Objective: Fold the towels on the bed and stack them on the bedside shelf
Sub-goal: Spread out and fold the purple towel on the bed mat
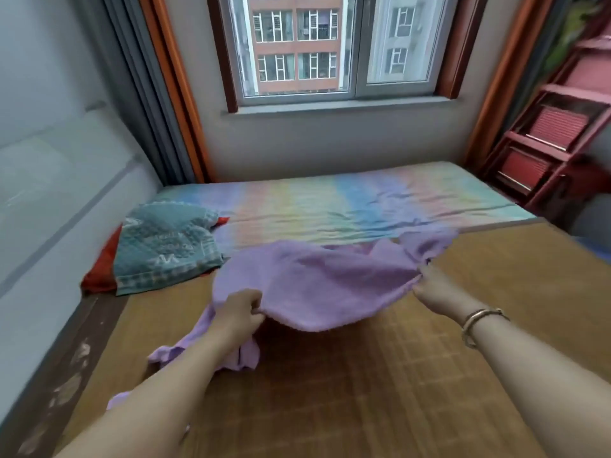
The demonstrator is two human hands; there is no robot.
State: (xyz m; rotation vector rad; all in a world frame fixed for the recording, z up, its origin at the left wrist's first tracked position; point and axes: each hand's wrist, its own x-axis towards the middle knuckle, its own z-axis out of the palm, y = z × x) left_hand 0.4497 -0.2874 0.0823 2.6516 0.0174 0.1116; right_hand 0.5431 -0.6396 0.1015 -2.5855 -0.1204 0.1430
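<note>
- The left hand (238,314) had its fingers curled round the near edge of the lilac towel (317,285); the right hand (433,289) pinched its right-hand edge.
- The towel hung spread and sagging between them, at frame centre above the bamboo mat (380,385).
- Judged step: opening it for the first fold; next, lay it flat.
- A teal towel (165,246) waited at centre left.

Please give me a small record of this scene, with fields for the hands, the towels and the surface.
left hand: grips near edge of purple towel
right hand: pinches the towel's right edge
purple towel: lifted, spread between both hands, unfolded
green towel: crumpled, far left, lying on red cloth
surface: woven mat over striped sheet
</note>
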